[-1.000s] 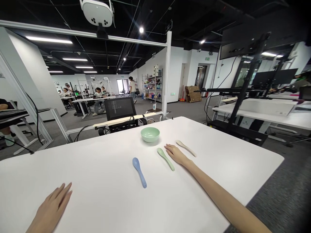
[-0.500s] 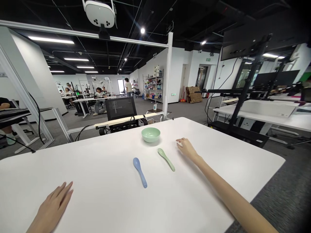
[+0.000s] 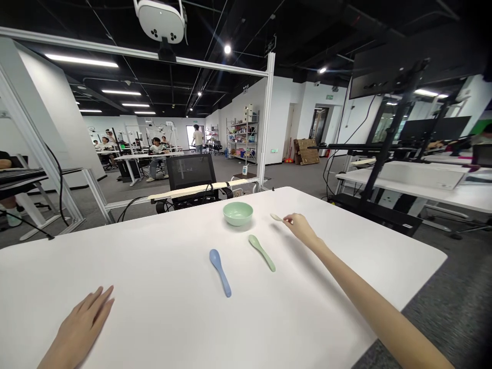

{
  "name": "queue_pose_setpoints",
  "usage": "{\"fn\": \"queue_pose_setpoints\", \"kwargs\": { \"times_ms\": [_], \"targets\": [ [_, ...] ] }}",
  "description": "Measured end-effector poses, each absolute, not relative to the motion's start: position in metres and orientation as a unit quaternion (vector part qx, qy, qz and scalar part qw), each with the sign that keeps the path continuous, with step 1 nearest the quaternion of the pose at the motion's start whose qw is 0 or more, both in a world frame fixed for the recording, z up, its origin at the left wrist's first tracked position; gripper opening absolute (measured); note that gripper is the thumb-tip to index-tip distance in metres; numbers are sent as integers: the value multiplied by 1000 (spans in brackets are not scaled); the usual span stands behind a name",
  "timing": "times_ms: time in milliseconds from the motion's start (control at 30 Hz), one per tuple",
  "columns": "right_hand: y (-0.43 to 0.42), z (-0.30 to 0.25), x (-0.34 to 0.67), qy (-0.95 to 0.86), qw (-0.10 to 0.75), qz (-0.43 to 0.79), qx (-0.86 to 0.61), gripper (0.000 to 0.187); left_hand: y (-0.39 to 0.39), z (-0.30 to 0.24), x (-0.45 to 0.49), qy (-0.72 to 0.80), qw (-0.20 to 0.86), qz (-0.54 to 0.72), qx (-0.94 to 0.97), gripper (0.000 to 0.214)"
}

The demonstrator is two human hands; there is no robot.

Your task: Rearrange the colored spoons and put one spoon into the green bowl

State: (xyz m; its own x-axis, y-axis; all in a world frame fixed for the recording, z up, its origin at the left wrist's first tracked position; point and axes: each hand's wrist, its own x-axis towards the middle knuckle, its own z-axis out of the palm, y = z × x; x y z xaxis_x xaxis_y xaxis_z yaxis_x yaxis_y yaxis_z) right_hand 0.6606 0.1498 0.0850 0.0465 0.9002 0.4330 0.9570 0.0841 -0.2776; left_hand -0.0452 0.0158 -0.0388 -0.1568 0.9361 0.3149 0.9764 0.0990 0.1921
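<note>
My right hand (image 3: 302, 228) is closed on the handle of a pale, cream-coloured spoon (image 3: 275, 218), whose bowl end points left toward the green bowl (image 3: 238, 214). Part of the handle is hidden by my fingers. The green bowl stands upright near the far side of the white table (image 3: 161, 307). Between me and the bowl lies a green spoon (image 3: 262, 253), and left of it a blue spoon (image 3: 220, 272). Far from the spoons, at the left front, my left hand (image 3: 82, 323) rests flat with fingers stretched out, holding nothing.
A metal frame (image 3: 268, 123) rises behind the table's far edge, with a black office chair (image 3: 191, 171) beyond it. At the right stand a dark monitor stand (image 3: 384, 138) and another desk with a white box (image 3: 423, 173). Several people sit in the background.
My right hand has taken hold of the pale spoon, which was not visible before, and has shifted slightly right. The left hand, bowl and other two spoons stay in place.
</note>
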Motion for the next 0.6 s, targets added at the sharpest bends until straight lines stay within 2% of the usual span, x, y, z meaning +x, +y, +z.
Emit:
{"fn": "queue_pose_setpoints", "kwargs": {
  "times_ms": [233,600],
  "targets": [
    [198,144,575,-736,182,-44,-651,30,14,-38,-44,-739,71,-183,-644,76],
    [235,126,513,-748,110,-16,-654,21,6,-29,-33,-736,82,-185,-646,75]
  ]
}}
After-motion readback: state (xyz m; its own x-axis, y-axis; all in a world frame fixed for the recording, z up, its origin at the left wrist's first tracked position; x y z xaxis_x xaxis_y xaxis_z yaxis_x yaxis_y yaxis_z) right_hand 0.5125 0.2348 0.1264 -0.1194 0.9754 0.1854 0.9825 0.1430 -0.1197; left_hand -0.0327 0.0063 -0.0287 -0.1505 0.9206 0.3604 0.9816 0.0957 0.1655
